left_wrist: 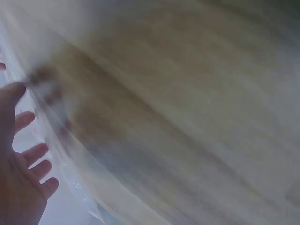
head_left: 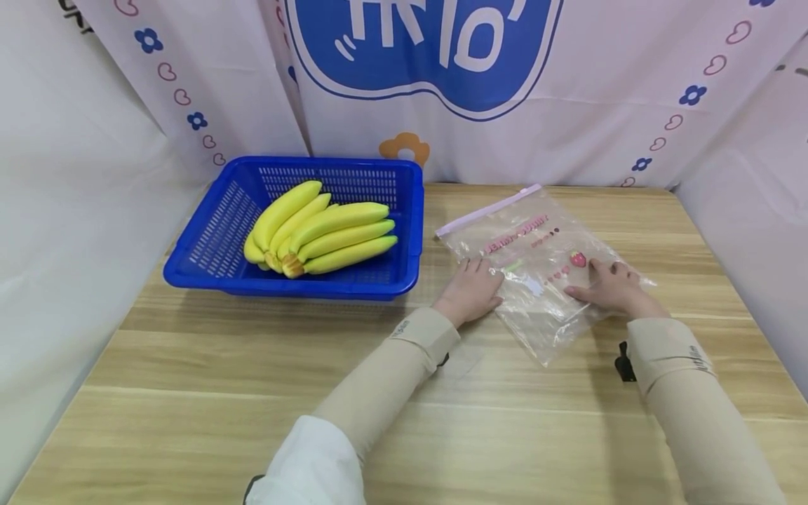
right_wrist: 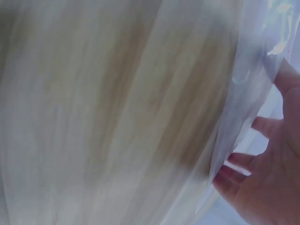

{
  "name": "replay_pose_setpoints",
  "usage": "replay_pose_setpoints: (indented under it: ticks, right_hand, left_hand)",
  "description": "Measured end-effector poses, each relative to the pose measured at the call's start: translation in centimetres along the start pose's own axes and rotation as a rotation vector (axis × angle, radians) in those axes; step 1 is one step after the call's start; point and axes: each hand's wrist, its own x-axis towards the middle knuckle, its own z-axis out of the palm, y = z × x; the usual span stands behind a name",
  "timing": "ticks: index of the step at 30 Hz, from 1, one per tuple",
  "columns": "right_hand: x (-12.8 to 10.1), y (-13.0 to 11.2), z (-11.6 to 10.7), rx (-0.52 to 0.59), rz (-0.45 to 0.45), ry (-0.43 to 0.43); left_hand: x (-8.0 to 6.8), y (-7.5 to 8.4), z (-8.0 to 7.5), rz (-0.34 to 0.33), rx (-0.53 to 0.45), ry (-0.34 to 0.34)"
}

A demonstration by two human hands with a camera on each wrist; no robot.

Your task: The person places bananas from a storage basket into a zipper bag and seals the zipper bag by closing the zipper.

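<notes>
A clear zip bag (head_left: 536, 273) with a pink slider strip and strawberry print lies flat and askew on the table. My left hand (head_left: 472, 289) rests at the bag's left edge; in the left wrist view its fingers (left_wrist: 35, 154) are spread and relaxed beside the plastic. Over the bag's right part lies my right hand (head_left: 611, 286), fingertips touching the film. The right wrist view shows that hand's fingers (right_wrist: 241, 161) loosely extended against the bag's edge. Neither hand curls round anything. To the left, yellow bananas (head_left: 344, 235) in bunches sit inside a blue basket (head_left: 303, 286).
The wooden table (head_left: 252, 393) stretches out in front of the basket and bag. A white printed curtain (head_left: 555, 147) hangs along the table's back edge, and white cloth (head_left: 76, 210) closes off the left side. A small black clip-like piece (head_left: 625, 363) shows by the right sleeve.
</notes>
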Motion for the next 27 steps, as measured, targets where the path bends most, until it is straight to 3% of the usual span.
replay_pose_setpoints:
  ticks: [6,14,27]
  right_hand:
    - [0.1,1.0,-0.2,0.01,-0.021,-0.004]
    - [0.1,1.3,-0.2,0.041,-0.036,-0.012]
    - [0.1,1.7,-0.2,0.058,-0.059,0.008]
  left_hand:
    - [-0.2,-0.1,0.1,-0.035,-0.052,-0.042]
    - [-0.1,-0.6,0.3,-0.025,-0.104,-0.07]
    - [0.2,-1.3,-0.1,-0.001,-0.125,-0.058]
